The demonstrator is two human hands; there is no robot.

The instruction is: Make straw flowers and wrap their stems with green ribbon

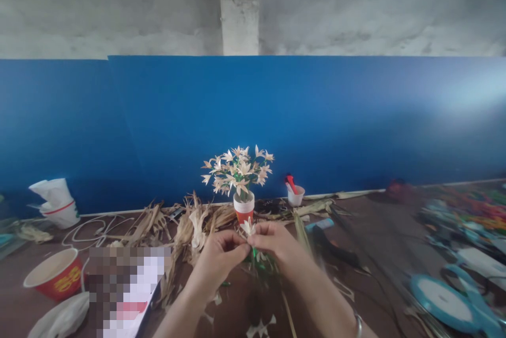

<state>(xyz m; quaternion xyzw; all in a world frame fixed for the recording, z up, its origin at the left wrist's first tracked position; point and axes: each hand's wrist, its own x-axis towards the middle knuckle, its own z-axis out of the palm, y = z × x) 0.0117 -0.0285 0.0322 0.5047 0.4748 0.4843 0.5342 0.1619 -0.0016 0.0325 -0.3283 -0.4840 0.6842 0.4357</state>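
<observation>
Between my fingertips is a small handmade white flower [247,227] with pointed petals and a green stem below it. My left hand [223,256] pinches at the flower's base from the left. From the right, my right hand [274,243] grips just under the petals with thumb and forefinger. Just beyond my hands stands a red and white paper cup [244,206] holding a bunch of similar pale flowers [239,169] on green stems. More pale petals and green stems lie partly hidden beneath my hands.
Dry corn husks [193,227] are strewn across the brown table. A red paper bowl [55,274] and stacked white cups [59,203] stand left. A small white cup [295,195] with a red-handled tool is behind. Right lie a blue ribbon spool [443,301] and colourful material [474,209].
</observation>
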